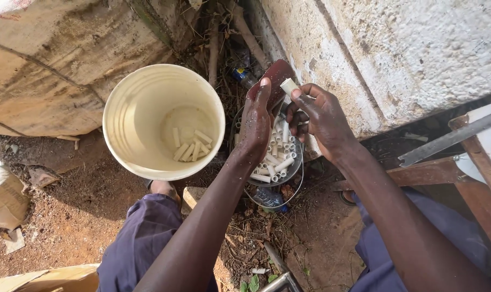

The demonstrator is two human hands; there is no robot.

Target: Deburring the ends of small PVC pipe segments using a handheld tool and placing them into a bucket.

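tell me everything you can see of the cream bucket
The cream bucket is round, plastic by the look, and stands open and upright on the dirt ground, seen from above. Its inside is smudged. A handful of short white tube pieces lie loose on its bottom. It sits left of the left hand; neither hand touches it.

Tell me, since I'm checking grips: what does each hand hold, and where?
Right hand: short white tube, fingers pinching its lower end. Left hand: dark red piece, by its lower edge.

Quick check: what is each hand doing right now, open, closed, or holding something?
Left hand: closed on a dark red tool.
Right hand: fingertips pinching a short white tube piece above the dark bucket of tube pieces.
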